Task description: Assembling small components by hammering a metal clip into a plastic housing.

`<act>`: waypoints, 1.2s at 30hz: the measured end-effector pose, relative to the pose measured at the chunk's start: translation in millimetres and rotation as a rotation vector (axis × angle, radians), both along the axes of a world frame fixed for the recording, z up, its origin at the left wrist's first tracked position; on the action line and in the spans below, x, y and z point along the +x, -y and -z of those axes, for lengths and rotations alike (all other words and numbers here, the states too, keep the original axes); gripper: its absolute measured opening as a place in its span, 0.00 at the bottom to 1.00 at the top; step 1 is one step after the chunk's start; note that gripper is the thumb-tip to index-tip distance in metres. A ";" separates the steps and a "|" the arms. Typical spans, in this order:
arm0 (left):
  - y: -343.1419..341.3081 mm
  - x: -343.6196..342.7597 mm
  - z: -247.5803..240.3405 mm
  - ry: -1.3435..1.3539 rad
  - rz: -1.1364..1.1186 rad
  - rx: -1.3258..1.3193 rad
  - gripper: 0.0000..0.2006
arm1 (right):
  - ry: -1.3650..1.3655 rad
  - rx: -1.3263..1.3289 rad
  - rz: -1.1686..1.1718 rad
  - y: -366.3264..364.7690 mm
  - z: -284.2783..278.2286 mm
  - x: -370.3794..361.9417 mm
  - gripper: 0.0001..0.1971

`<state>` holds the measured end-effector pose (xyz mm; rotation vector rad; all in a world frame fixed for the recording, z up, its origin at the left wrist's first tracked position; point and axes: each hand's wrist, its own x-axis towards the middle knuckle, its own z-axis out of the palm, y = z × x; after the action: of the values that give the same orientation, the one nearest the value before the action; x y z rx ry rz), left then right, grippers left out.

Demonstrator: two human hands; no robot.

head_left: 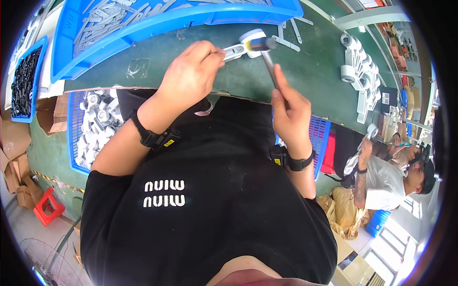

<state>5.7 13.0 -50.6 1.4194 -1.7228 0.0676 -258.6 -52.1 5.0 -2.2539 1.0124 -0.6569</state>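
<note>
1. Pinching the part [234,51] by its flat arm, with the thumb and fingers of the left hand [191,71].
2. Holding it over the green table [315,66], near the blue tray [143,40]; not showing whether touching the table.
3. Curling the right hand [293,107] around the hammer [270,67], its blurry head being by the part's round end.
4. Looking light, stiff and smooth, so maybe slipping or cracking.
5. Likely needing a tight pinch, far from the round end.

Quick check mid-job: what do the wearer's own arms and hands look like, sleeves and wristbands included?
The left hand and right hand are bare, without gloves. The black fabric sleeves are short. Each wrist wears a black strap with a small black boxy module bearing a bright yellow label.
</note>
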 end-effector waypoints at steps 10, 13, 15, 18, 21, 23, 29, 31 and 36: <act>0.9 1.1 5.6 -0.096 -0.007 -0.009 0.10 | 0.103 -0.099 -0.017 2.2 8.9 6.5 0.27; -0.6 3.8 6.8 -0.162 -0.005 0.011 0.11 | 0.388 -0.032 0.064 -6.3 22.8 -2.5 0.27; -0.2 4.4 7.5 -0.286 0.010 0.069 0.14 | 0.509 -0.123 -0.021 -2.6 30.2 -4.1 0.27; -0.7 3.7 11.3 -0.364 -0.020 0.060 0.17 | 0.282 -0.203 -0.142 9.3 29.7 3.0 0.28; -1.4 2.7 8.3 -0.397 -0.018 0.070 0.18 | 0.062 -0.104 -0.221 3.6 12.3 5.8 0.31; -0.1 2.5 10.3 -0.376 -0.015 0.065 0.19 | 0.109 -0.219 -0.184 -3.0 1.1 2.6 0.30; -1.3 4.0 9.2 -0.424 -0.020 0.111 0.20 | 0.071 0.042 -0.185 -1.4 16.2 15.5 0.29; 0.1 5.8 9.9 -0.453 -0.014 0.123 0.20 | -0.018 0.070 -0.196 -6.6 4.5 11.0 0.28; 0.2 6.7 8.4 -0.439 0.001 0.126 0.21 | 0.343 -0.272 -0.158 -3.8 22.1 24.0 0.29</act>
<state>12.4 12.8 -59.0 1.3999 -1.3810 -0.3358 -234.6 -48.4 -17.1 -2.3083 0.6006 -1.1203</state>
